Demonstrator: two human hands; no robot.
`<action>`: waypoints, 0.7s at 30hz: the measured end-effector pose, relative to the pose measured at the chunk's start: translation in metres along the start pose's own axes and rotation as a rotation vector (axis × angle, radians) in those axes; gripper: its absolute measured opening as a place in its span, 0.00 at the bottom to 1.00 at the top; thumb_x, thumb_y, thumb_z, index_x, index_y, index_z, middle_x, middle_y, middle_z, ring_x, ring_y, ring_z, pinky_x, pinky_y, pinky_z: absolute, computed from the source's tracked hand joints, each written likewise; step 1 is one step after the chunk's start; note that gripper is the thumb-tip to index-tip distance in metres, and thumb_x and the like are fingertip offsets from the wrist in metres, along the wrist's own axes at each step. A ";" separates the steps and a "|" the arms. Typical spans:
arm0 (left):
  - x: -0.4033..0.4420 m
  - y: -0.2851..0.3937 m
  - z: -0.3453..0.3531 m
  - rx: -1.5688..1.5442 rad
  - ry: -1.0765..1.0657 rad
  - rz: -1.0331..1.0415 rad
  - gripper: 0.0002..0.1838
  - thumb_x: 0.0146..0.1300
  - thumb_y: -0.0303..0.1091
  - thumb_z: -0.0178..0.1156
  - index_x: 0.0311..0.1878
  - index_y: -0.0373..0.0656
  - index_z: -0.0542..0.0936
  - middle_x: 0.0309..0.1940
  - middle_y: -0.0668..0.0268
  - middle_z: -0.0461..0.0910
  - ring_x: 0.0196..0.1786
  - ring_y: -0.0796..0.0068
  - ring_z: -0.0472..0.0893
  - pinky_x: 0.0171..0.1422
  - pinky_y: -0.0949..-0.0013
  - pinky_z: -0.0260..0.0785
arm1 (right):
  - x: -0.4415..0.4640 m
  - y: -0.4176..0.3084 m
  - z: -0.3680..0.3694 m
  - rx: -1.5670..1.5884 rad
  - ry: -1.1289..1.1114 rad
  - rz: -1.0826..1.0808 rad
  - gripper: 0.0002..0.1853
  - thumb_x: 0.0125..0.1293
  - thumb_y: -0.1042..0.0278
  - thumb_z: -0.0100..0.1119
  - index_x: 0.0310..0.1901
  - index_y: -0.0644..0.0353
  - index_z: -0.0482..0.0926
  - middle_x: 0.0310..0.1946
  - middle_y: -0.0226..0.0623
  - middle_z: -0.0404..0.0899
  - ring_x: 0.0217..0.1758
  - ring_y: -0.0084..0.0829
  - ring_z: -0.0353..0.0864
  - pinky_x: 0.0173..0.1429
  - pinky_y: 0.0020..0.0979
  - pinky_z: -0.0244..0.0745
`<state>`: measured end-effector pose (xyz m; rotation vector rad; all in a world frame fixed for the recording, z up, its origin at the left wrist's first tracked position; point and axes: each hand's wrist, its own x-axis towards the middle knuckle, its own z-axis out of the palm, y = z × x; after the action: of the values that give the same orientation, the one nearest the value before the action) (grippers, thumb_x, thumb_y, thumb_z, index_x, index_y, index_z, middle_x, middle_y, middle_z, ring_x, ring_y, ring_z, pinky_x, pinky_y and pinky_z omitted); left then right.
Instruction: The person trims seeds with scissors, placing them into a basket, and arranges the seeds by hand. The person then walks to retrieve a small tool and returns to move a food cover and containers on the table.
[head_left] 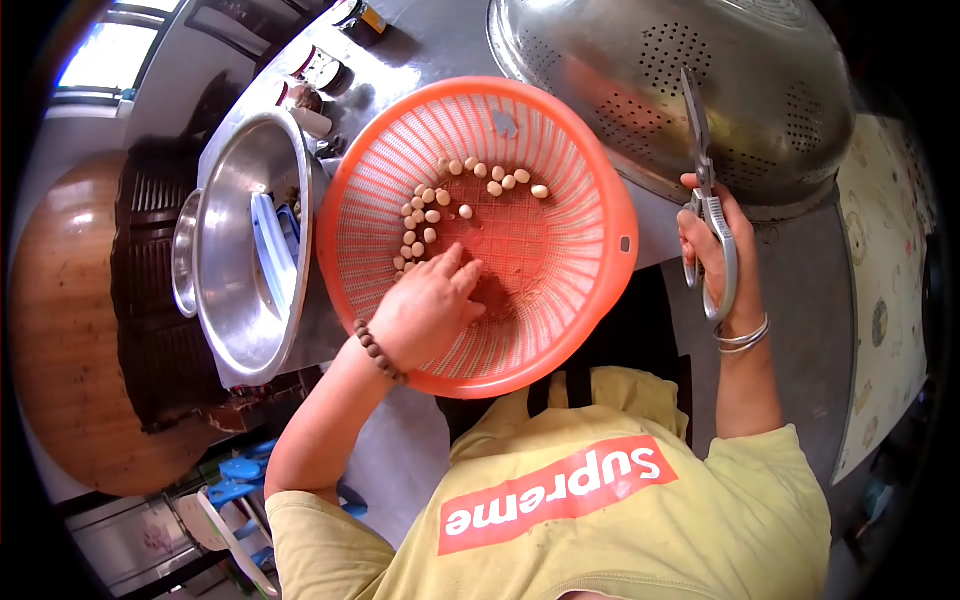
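Note:
An orange-red plastic basket [600,290] with a slotted wall sits in front of me. Several small, pale, round nut-like pieces [412,224] lie along the left and far sides of its floor. Inside the basket my left hand [425,305] reaches low, palm down and fingers apart, beside the nearest pieces; its thumb side is partly hidden. To the right of the basket my right hand [722,250] grips a pair of scissors [703,150] by the grey handles. Their blades point away from me and look closed, in front of a large metal colander.
The perforated metal colander [620,60] stands tilted at the back right. At the left is a steel basin [220,260] with a blue-and-white item [272,245] inside. Jars [322,72] stand on the grey table [425,45] at the back left.

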<state>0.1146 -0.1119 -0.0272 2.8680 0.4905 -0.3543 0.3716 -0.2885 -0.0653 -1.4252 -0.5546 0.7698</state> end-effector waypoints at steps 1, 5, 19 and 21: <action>-0.001 0.005 0.002 0.083 0.032 0.038 0.23 0.55 0.33 0.60 0.55 0.37 0.71 0.55 0.50 0.70 0.53 0.54 0.74 0.55 0.62 0.69 | 0.000 0.000 0.000 -0.002 -0.003 0.000 0.18 0.60 0.66 0.60 0.51 0.62 0.72 0.22 0.19 0.66 0.21 0.11 0.62 0.24 0.15 0.60; 0.001 0.024 -0.017 -0.149 -0.204 0.131 0.24 0.58 0.34 0.59 0.57 0.37 0.70 0.57 0.49 0.69 0.55 0.53 0.73 0.56 0.62 0.68 | -0.001 -0.003 0.001 -0.015 -0.008 0.010 0.18 0.60 0.67 0.60 0.51 0.62 0.71 0.22 0.19 0.66 0.21 0.11 0.62 0.24 0.14 0.60; -0.095 0.039 -0.015 -1.323 0.091 0.177 0.07 0.62 0.30 0.58 0.34 0.35 0.77 0.31 0.63 0.78 0.33 0.73 0.77 0.39 0.73 0.70 | 0.057 -0.081 0.056 -0.525 -0.195 -0.506 0.22 0.57 0.65 0.65 0.51 0.63 0.71 0.23 0.28 0.72 0.25 0.17 0.65 0.31 0.20 0.66; -0.113 0.036 0.005 -1.394 0.126 0.048 0.07 0.62 0.30 0.57 0.34 0.35 0.77 0.30 0.64 0.78 0.33 0.76 0.76 0.39 0.74 0.69 | 0.076 -0.095 0.079 -0.694 -0.268 -0.643 0.22 0.57 0.66 0.64 0.51 0.64 0.70 0.23 0.39 0.73 0.24 0.26 0.71 0.31 0.26 0.68</action>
<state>0.0226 -0.1799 0.0039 1.5324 0.4217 0.1643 0.3748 -0.1774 0.0275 -1.6217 -1.5070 0.2393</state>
